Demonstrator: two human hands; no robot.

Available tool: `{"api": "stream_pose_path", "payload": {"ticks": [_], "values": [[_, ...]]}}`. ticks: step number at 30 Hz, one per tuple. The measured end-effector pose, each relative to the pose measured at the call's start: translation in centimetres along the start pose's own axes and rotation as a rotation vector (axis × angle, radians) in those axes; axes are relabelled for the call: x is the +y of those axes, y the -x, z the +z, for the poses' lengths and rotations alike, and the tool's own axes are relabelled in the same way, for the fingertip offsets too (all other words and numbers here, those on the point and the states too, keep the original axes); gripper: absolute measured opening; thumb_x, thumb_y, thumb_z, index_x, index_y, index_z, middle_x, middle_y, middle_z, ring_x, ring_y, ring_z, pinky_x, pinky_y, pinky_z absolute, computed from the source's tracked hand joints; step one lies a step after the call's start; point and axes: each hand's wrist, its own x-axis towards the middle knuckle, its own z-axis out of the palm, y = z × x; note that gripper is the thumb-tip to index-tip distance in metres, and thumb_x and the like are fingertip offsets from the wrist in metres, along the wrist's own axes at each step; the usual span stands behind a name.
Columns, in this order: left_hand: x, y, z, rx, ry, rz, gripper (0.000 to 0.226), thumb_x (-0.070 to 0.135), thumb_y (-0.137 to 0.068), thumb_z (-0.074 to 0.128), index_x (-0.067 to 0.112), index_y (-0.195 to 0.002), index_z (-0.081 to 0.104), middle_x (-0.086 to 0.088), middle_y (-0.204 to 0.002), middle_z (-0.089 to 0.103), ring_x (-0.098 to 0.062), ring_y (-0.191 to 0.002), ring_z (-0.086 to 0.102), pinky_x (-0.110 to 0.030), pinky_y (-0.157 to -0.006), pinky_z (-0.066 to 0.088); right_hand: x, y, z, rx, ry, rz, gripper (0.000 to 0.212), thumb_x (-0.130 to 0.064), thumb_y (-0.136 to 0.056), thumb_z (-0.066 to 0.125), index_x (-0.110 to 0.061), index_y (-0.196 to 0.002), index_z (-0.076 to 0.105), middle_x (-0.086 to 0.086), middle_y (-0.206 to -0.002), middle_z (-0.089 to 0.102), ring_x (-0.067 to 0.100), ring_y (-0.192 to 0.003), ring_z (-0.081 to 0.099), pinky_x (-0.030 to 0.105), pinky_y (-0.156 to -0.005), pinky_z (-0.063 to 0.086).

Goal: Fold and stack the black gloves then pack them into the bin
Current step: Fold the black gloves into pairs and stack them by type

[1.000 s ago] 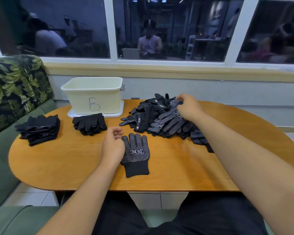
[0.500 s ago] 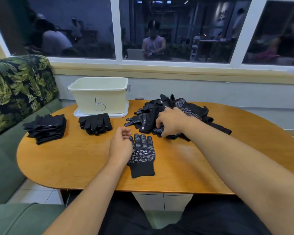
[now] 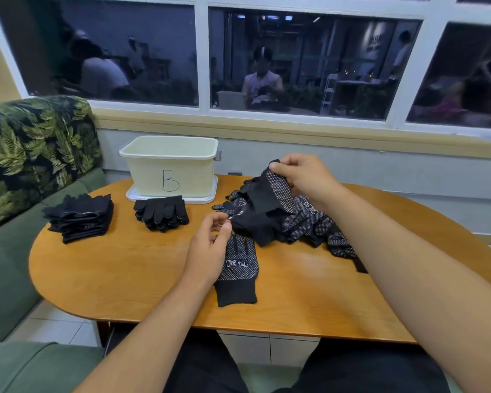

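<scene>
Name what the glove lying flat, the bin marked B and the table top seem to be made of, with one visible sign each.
Flat glove: matt black knit, ribbed cuff; pale grip dots, probably rubber or PVC. The lifted glove in the right hand droops, so soft. Bin: cream plastic, apparently; moulded rim. Table top: wood or laminate, orange-brown, slight sheen; cannot tell which.

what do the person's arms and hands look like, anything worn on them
The left forearm and right forearm are bare right to the frame edge; no sleeves show. The left hand and right hand are ungloved, with no watch, bracelet or ring visible. The only clothing in view is a black garment over the lap.
</scene>
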Motion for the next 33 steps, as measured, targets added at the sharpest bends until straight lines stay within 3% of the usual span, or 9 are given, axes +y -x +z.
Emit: {"api": "stream_pose_path", "payload": {"ticks": [4,6,10,14,18,22,27,30,33], "values": [[0.5,0.4,0.1,-0.089,0.019,0.033,0.028,0.047,-0.103,0.058,0.038,-0.129,0.065,0.024,-0.122,0.069,-0.003,-0.118,0.064,-0.025,-0.094,0.05,0.1,1.9,1.3,-0.107,-0.016,0.041,0.017,-0.037,-0.097,0.079,-0.023,-0.09,0.071,-0.005,-0.077,0.067,0.007,-0.06,0.057,0.023,-0.051,0.048],[0.7,0.5,-0.1,-0.114,0.027,0.034,0.036,0.055,-0.099,0.059,0.037,-0.13,0.067,0.021,-0.123,0.071,-0.006,-0.118,0.065,-0.036,-0.098,0.054,0.2,2.8,2.2,-0.178,-0.052,0.065,0.016,-0.034,-0.098,0.079,-0.02,-0.094,0.07,-0.005,-0.079,0.071,0.006,-0.062,0.063,0.023,-0.054,0.052],[0.5,0.4,-0.1,-0.062,0.025,0.055,0.012,0.037,-0.103,0.067,0.034,-0.114,0.072,0.007,-0.11,0.075,-0.02,-0.103,0.071,-0.056,-0.094,0.057,1.0,3.5,3.8,-0.22,-0.002,0.079,0.022,-0.033,-0.093,0.084,-0.019,-0.095,0.067,-0.006,-0.075,0.069,0.006,-0.065,0.066,0.028,-0.065,0.06],[1.4,-0.2,-0.6,0.089,-0.014,0.071,0.01,0.03,-0.106,0.064,0.036,-0.107,0.072,0.008,-0.105,0.072,-0.015,-0.099,0.07,-0.047,-0.088,0.059,1.8,3.8,4.2,-0.208,0.066,0.152,0.035,-0.041,-0.089,0.087,-0.017,-0.096,0.063,0.005,-0.092,0.077,0.018,-0.078,0.077,0.039,-0.074,0.067],[4.8,-3.1,-1.9,0.045,-0.115,0.149,0.011,0.027,-0.105,0.065,0.035,-0.107,0.071,0.011,-0.098,0.074,-0.008,-0.088,0.07,-0.024,-0.073,0.054,1.7,3.8,4.0,-0.07,0.265,0.019,0.038,-0.046,-0.086,0.087,-0.024,-0.109,0.067,-0.006,-0.108,0.073,0.01,-0.094,0.072,0.041,-0.09,0.063],[8.2,-6.9,-3.2,-0.101,-0.111,0.167,0.015,0.02,-0.102,0.07,0.034,-0.101,0.073,0.01,-0.094,0.076,-0.004,-0.086,0.069,-0.026,-0.079,0.055,0.5,3.4,3.6,-0.283,0.118,-0.101,0.041,-0.019,-0.094,0.08,-0.035,-0.131,0.068,-0.015,-0.129,0.072,0.001,-0.12,0.065,0.033,-0.109,0.051],[9.5,-9.1,-3.9,-0.298,-0.15,0.147,0.013,0.018,-0.102,0.071,0.02,-0.113,0.077,-0.004,-0.106,0.079,-0.015,-0.097,0.071,-0.041,-0.093,0.057,0.7,2.7,5.0,-0.332,-0.05,-0.131,0.034,-0.022,-0.098,0.079,-0.02,-0.131,0.074,-0.001,-0.124,0.079,0.016,-0.12,0.073,0.043,-0.113,0.053],[9.3,-9.3,-4.1,-0.279,-0.174,0.155,0.013,0.021,-0.101,0.072,0.024,-0.113,0.078,0.0,-0.104,0.079,-0.022,-0.101,0.073,-0.046,-0.092,0.058,0.7,2.1,5.3,-0.32,-0.15,-0.105,0.026,-0.015,-0.103,0.072,-0.012,-0.128,0.075,0.007,-0.117,0.081,0.024,-0.114,0.076,0.045,-0.109,0.057],[8.7,-9.3,-4.0,-0.211,-0.217,0.213,0.013,0.02,-0.102,0.071,0.022,-0.112,0.078,0.005,-0.101,0.078,-0.019,-0.097,0.072,-0.043,-0.089,0.057,1.4,1.7,4.9,-0.419,-0.142,-0.081,0.031,-0.012,-0.102,0.072,-0.013,-0.133,0.071,0.008,-0.121,0.079,0.024,-0.117,0.075,0.038,-0.102,0.06]]}}
